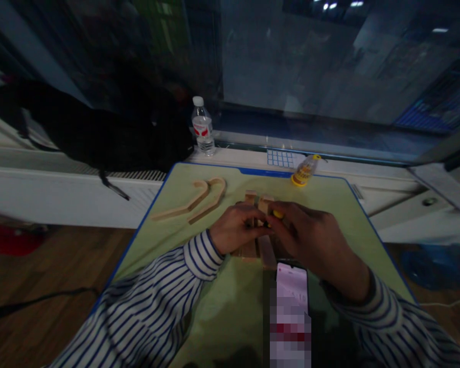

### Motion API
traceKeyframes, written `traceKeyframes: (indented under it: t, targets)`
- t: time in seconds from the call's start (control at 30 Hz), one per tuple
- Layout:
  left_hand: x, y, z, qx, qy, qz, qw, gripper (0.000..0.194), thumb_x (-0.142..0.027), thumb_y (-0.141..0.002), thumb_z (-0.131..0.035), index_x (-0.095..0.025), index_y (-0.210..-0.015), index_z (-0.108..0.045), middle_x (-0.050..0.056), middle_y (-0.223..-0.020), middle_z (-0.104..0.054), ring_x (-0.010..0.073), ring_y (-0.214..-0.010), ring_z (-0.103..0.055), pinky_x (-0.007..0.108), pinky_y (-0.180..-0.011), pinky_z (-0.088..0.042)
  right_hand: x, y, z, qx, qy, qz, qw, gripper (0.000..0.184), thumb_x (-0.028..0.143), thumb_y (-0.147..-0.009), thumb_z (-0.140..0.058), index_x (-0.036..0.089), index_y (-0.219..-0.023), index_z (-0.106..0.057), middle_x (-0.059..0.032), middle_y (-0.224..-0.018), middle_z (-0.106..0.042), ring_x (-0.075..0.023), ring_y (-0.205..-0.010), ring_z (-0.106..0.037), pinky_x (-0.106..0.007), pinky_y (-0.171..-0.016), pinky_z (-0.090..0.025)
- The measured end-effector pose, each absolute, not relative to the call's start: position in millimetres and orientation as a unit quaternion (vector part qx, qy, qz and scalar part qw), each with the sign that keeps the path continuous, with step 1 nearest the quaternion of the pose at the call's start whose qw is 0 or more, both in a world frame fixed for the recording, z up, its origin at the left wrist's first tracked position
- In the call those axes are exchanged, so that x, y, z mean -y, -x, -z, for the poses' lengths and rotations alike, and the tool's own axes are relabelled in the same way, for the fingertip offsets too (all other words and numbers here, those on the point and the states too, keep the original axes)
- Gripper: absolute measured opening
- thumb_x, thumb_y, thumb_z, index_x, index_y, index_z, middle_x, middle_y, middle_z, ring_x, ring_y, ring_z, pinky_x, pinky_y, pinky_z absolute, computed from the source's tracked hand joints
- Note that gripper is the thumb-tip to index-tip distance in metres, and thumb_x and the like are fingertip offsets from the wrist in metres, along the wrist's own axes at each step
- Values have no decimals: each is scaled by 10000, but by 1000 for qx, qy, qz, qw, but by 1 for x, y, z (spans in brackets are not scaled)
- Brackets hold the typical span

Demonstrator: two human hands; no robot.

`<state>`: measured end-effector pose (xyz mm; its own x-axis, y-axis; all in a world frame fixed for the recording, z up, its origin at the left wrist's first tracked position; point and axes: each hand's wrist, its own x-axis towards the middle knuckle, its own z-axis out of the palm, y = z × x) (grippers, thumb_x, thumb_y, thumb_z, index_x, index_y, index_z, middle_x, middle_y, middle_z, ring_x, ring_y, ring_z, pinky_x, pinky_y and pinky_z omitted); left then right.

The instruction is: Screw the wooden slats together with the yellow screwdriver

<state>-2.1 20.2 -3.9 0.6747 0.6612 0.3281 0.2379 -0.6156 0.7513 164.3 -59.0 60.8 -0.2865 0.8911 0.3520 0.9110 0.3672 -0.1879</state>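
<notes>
My left hand [235, 227] reaches over a group of light wooden pieces [267, 253], its thumb and fingers closing together at their middle. What it pinches, if anything, is hidden. My right hand [310, 227] meets it there, closed on a small yellow object [278, 214], which shows only in part between thumb and forefinger. Beyond the fingers, the far ends of the wooden pieces stick out. To the left, two hook-shaped wooden strips [210, 202] lie side by side on the table [161, 245].
A lit phone [292, 281] lies just in front of the wooden pieces. Toward the back right stands a clear bottle with yellow cap and base [305, 171]. A water bottle [203, 128] is on the sill, beside a black bag [138, 135]. Behind is a window.
</notes>
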Motion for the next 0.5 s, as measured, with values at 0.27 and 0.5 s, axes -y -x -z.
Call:
traceKeyframes:
  t: [0.27,0.5]
  targets:
    - [-21,2,6,-278,-840,-299,357,202,-352,-763,-688,-161,-828,-691,41,-829,-695,175,-806,-627,306,-803,-484,56,-173,-77,849,485,-60,201,344,247,-937,-449,191,-1275,-482,-69,-1216,-629,-184,-959,-660,-306,-790,-539]
    - [-20,4,6,-251,-845,-303,361,192,-319,-796,-658,-154,-889,-681,56,-883,-689,175,-839,-630,314,-810,-492,55,-172,-69,845,497,-57,191,289,278,-950,-422,201,-1207,-529,-75,-1168,-658,-214,-972,-664,-374,-825,-545]
